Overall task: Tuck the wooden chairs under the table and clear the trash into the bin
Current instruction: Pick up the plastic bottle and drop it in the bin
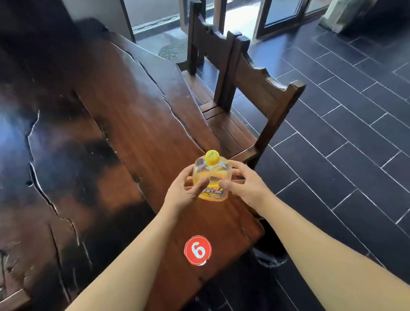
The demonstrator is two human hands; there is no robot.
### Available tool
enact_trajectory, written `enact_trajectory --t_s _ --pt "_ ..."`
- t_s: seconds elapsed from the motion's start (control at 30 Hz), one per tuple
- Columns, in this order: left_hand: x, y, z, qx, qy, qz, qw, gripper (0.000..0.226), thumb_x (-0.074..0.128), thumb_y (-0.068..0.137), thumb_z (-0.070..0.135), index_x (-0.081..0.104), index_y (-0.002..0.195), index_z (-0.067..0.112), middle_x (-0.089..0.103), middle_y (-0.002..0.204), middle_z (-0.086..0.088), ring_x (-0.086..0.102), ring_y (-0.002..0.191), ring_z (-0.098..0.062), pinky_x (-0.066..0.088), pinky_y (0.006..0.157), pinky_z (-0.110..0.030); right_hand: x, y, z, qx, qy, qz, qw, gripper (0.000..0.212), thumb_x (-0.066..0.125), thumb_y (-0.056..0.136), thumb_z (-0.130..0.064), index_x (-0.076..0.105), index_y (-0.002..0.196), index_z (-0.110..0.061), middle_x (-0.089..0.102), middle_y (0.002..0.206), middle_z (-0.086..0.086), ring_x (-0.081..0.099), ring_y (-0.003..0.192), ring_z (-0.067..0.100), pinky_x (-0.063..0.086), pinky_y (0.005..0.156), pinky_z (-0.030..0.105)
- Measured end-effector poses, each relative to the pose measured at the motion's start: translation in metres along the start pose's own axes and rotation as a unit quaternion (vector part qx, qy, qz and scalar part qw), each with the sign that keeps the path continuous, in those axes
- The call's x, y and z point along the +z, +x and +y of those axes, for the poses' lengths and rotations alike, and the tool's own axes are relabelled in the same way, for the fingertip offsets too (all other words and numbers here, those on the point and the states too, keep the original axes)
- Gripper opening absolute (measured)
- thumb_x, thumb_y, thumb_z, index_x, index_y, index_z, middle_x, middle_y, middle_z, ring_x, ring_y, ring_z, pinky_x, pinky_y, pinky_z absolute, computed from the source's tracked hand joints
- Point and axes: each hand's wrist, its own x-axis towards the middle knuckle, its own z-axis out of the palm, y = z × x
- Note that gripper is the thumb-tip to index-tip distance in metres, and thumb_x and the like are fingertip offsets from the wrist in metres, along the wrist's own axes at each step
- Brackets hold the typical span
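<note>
Dark slab table (125, 107), tile floor (345, 130) to right. Bottle (212, 179): upright on table near right edge, yellow cap up, long axis vertical, close to near chair (263, 93). Left hand (185, 194), right hand (246, 184): fingers curled round bottle from opposite sides, thumbs on front. Bottle centred between hands, neither nearer. Straight lift looks likely next. Bin not in view.

Probably a restaurant: numbered sticker (197, 250) on slab table (126, 117), carved chairs (251, 101), glass doors (282, 2).
</note>
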Motion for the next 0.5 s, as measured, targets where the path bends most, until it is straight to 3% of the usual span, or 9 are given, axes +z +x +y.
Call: enact_trajectory --t_s 0.1,0.23,0.4,0.5 --pt "0.019 -0.003 0.016 0.017 0.013 -0.019 1.0 0.069 0.065 0.066 0.071 0.052 0.126 0.04 0.068 0.108 0.008 0.066 0.101 -0.014 0.052 0.072 -0.026 -0.023 -0.017 0.0 -0.003 0.008 0.015 1.0 0.057 0.077 0.085 -0.031 0.052 0.136 -0.029 0.06 0.112 -0.019 0.06 0.104 0.004 0.051 0.076 0.012" --pt "0.053 -0.01 0.034 0.028 0.014 -0.028 0.999 0.053 0.07 0.075 0.058 0.053 0.121 0.039 0.068 0.103 0.01 0.067 0.097 -0.014 0.048 0.062 -0.016 -0.058 -0.036 0.009 0.001 0.025 0.025 0.999 0.057 0.078 0.084 -0.035 0.053 0.135 -0.031 0.063 0.119 -0.009 0.061 0.108 0.011 0.054 0.084 0.026" --pt "0.106 -0.022 0.052 0.032 0.006 -0.035 0.999 0.045 0.074 0.08 0.05 0.054 0.118 0.038 0.069 0.097 0.01 0.067 0.085 -0.006 0.048 0.056 -0.012 -0.109 -0.057 0.027 0.0 0.04 0.01 0.999 0.056 0.077 0.085 -0.032 0.051 0.135 -0.031 0.062 0.119 -0.009 0.062 0.107 0.013 0.052 0.077 0.02" --pt "0.146 -0.032 0.06 0.029 -0.009 -0.027 0.999 0.058 0.075 0.074 0.052 0.058 0.124 0.028 0.071 0.098 0.008 0.069 0.087 -0.008 0.05 0.062 -0.013 -0.144 -0.07 0.044 0.006 0.05 -0.003 0.999 0.054 0.077 0.085 -0.032 0.052 0.132 -0.033 0.064 0.118 -0.009 0.063 0.108 0.014 0.054 0.081 0.025"
